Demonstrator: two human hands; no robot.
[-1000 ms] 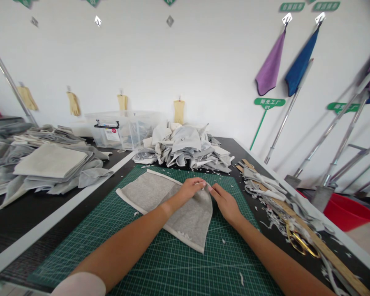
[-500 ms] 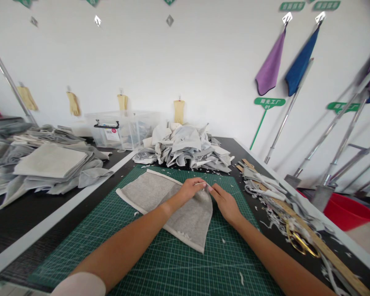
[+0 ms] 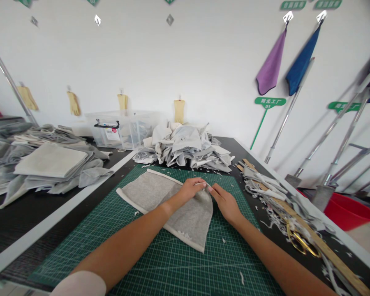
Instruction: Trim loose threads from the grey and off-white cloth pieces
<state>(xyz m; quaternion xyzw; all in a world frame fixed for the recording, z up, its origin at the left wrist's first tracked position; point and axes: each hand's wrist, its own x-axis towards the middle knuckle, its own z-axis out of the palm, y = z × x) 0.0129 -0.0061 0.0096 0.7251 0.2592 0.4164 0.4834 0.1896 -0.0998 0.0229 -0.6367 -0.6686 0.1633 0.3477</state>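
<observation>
A grey cloth piece (image 3: 160, 201) with a white edge lies folded on the green cutting mat (image 3: 142, 263). My left hand (image 3: 190, 188) rests on the cloth's far corner, fingers curled and pinching the white edge. My right hand (image 3: 225, 203) lies right beside it, fingertips pressed to the same corner, gripping the cloth edge. The two hands almost touch at the fold.
A heap of grey and white cloth scraps (image 3: 185, 148) sits behind the mat. Folded cloths (image 3: 49, 162) lie stacked at left beside a clear plastic box (image 3: 123, 129). At right lie trimmings, a wooden ruler (image 3: 323, 248) and gold scissors (image 3: 299, 242). A red basin (image 3: 348, 211) stands beyond the table's edge.
</observation>
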